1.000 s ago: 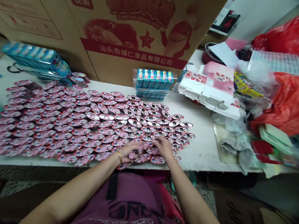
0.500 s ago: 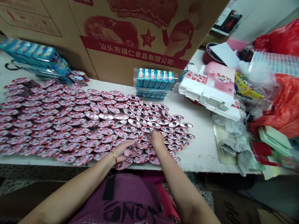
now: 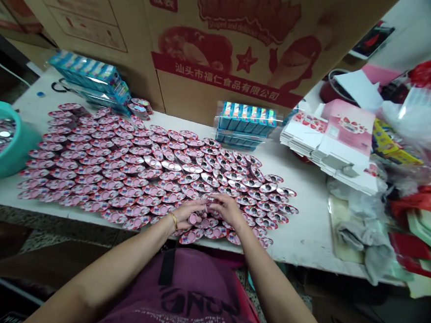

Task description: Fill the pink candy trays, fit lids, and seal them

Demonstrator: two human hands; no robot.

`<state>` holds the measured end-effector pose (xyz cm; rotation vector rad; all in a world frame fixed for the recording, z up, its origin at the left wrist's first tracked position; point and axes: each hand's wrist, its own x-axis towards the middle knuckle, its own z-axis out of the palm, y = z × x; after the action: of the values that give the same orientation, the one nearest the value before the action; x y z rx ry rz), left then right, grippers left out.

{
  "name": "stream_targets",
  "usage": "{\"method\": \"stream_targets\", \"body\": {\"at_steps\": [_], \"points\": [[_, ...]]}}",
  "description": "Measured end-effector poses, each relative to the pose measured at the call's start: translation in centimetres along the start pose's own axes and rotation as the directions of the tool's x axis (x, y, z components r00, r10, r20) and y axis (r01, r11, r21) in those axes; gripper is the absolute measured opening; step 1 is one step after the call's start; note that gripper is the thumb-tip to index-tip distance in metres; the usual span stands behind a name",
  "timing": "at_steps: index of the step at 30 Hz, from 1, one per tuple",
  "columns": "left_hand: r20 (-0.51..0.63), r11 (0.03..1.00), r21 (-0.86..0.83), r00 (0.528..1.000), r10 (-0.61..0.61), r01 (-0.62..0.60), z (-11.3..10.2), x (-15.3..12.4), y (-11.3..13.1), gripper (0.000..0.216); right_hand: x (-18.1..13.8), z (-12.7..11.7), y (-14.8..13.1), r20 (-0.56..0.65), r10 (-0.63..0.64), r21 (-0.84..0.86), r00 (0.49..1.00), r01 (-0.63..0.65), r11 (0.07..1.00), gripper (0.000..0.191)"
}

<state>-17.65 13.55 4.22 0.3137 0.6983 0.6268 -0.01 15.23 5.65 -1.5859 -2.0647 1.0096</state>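
My left hand (image 3: pixel 185 214) is cupped and closed around several small round pink caps (image 3: pixel 193 219), low over the front of the table. Beside it, my right hand (image 3: pixel 228 212) has its bent fingers at the left hand's fingertips; whatever is between them is too small to make out. Under and around both hands stand tightly packed oval containers with red-and-white printed tops. Those on the left, such as one container (image 3: pixel 98 181), have a pink cap in the middle. Many on the right, such as another container (image 3: pixel 268 187), show a dark round hole there.
A teal basin (image 3: pixel 25 141) of small shiny pieces stands at the left. Behind the containers are blue packs (image 3: pixel 248 122) and a large cardboard box (image 3: pixel 190 93). Flattened pink-and-white cartons (image 3: pixel 326 135), a grey cloth (image 3: pixel 365 238) and plastic bags lie to the right.
My right hand has drawn back from a container top to meet my left hand, which still holds the caps. The view has swung left, bringing the teal basin further into sight.
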Motion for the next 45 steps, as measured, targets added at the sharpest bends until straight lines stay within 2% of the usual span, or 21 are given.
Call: {"method": "stream_targets", "body": {"at_steps": [1, 3, 6, 8, 11, 14, 16, 20, 26, 29, 30, 32, 34, 35, 37, 39, 42, 45], "points": [[0.019, 1.000, 0.011, 1.000, -0.001, 0.001, 0.0, -0.1, -0.1, 0.037, 0.0, 0.5, -0.6, 0.050, -0.071, 0.085, 0.996, 0.066, 0.994, 0.019], [0.035, 1.000, 0.015, 0.999, 0.003, -0.004, -0.1, -0.1, -0.3, 0.036, 0.2, 1.7, -1.3, 0.090, -0.110, 0.218, 0.990, 0.088, 0.972, 0.015], [-0.001, 1.000, 0.008, 1.000, 0.027, -0.027, -0.5, -0.1, -0.3, 0.032, 0.5, 2.8, -1.1, 0.012, 0.023, 0.279, 1.000, -0.025, 0.960, 0.018], [-0.036, 0.999, -0.003, 0.999, 0.039, -0.039, -1.1, -0.2, 0.0, 0.029, 0.9, 2.9, -0.6, -0.064, 0.125, 0.177, 0.990, -0.112, 0.978, 0.020], [-0.086, 0.998, -0.037, 0.995, 0.053, -0.056, -2.4, -0.6, 0.7, 0.029, 2.0, 2.2, -0.2, -0.187, 0.203, -0.140, 0.961, -0.230, 0.963, 0.016], [-0.136, 0.993, -0.083, 0.988, 0.068, -0.080, -3.7, -1.3, 1.3, 0.029, 3.5, 1.8, -0.5, -0.154, 0.229, -0.429, 0.961, -0.274, 0.861, 0.015], [-0.139, 0.990, -0.117, 0.988, 0.067, -0.083, -4.4, -1.6, 1.5, 0.032, 4.5, 2.0, -0.9, -0.116, 0.260, -0.543, 0.959, -0.280, 0.791, 0.022], [-0.120, 0.982, -0.154, 0.989, 0.088, -0.106, -4.6, -2.0, 1.9, 0.034, 6.3, 3.0, -1.5, -0.087, 0.358, -0.649, 0.929, -0.326, 0.687, 0.030], [-0.064, 0.972, -0.201, 0.992, 0.109, -0.120, -3.7, -3.0, 2.4, 0.017, 6.6, 2.6, -1.7, -0.047, 0.380, -0.678, 0.924, -0.309, 0.667, 0.029], [-0.051, 0.972, -0.210, 0.994, 0.100, -0.109, -3.8, -3.3, 2.5, 0.015, 5.7, 2.0, -2.5, -0.064, 0.285, -0.598, 0.956, -0.265, 0.757, 0.028], [-0.054, 0.972, -0.209, 0.994, 0.094, -0.103, -3.8, -3.3, 2.4, 0.015, 5.4, 2.0, -3.1, -0.059, 0.205, -0.529, 0.977, -0.205, 0.824, 0.026], [-0.075, 0.976, -0.195, 0.993, 0.087, -0.100, -4.0, -3.2, 2.2, 0.015, 4.9, 2.6, -4.2, -0.013, -0.015, -0.317, 1.000, 0.010, 0.948, 0.021], [-0.093, 0.980, -0.172, 0.992, 0.084, -0.099, -4.1, -2.9, 1.9, 0.017, 4.4, 3.7, -5.1, 0.049, -0.187, -0.066, 0.981, 0.190, 0.980, 0.016], [-0.096, 0.981, -0.168, 0.992, 0.084, -0.099, -4.1, -2.8, 1.8, 0.018, 4.3, 4.2, -5.3, 0.072, -0.216, 0.032, 0.974, 0.214, 0.976, 0.013], [-0.102, 0.979, -0.180, 0.992, 0.081, -0.098, -4.2, -2.7, 1.5, 0.018, 4.3, 4.9, -5.2, 0.103, -0.163, 0.136, 0.981, 0.148, 0.980, 0.012], [-0.130, 0.972, -0.213, 0.989, 0.071, -0.098, -4.5, -2.9, 1.4, 0.016, 4.7, 5.0, -4.6, 0.090, -0.036, 0.117, 0.995, 0.025, 0.993, 0.012], [-0.216, 0.957, -0.266, 0.975, 0.058, -0.116, -5.4, -3.5, 1.6, 0.012, 6.2, 4.3, -3.8, -0.058, 0.146, -0.147, 0.988, -0.153, 0.977, 0.010], [-0.227, 0.927, -0.351, 0.972, 0.055, -0.134, -6.4, -4.3, 2.3, 0.012, 8.4, 3.8, -4.1, -0.139, 0.229, -0.479, 0.964, -0.267, 0.836, 0.016]]}}
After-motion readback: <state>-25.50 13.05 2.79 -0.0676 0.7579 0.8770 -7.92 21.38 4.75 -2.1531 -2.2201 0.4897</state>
